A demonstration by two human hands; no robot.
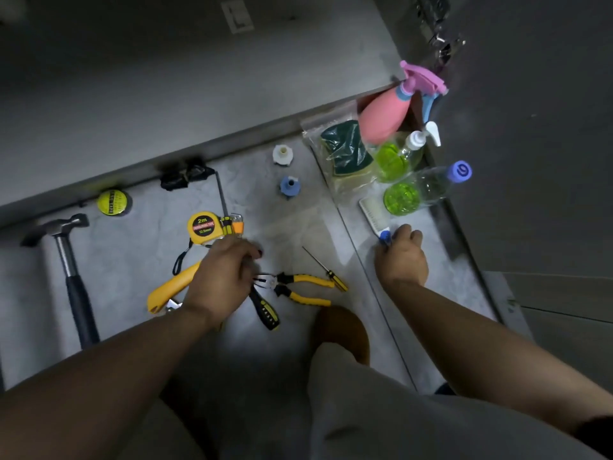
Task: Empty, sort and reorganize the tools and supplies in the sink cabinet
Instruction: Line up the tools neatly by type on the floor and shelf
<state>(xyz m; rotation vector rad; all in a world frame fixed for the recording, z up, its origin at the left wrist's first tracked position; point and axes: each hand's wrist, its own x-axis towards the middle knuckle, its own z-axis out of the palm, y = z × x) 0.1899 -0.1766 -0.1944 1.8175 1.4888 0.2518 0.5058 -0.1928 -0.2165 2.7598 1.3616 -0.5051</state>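
Sorting by kind on the floor [126, 260]: hardware left, cleaning supplies right. My right grip [401, 257] is clamped on the white brush [373, 212], by the green bottles [396, 197]. My left grip [222, 280] curls over the screwdriver [265, 310] beside the pliers [298, 288]; cannot tell if it holds

- spray bottle [384, 119] was pink, blue trigger
- tape measure [201, 228] was yellow, black label
- pliers [300, 287] had yellow-black handles
- brush [373, 212] was white, blue tip
- hammer [71, 280] had black grip
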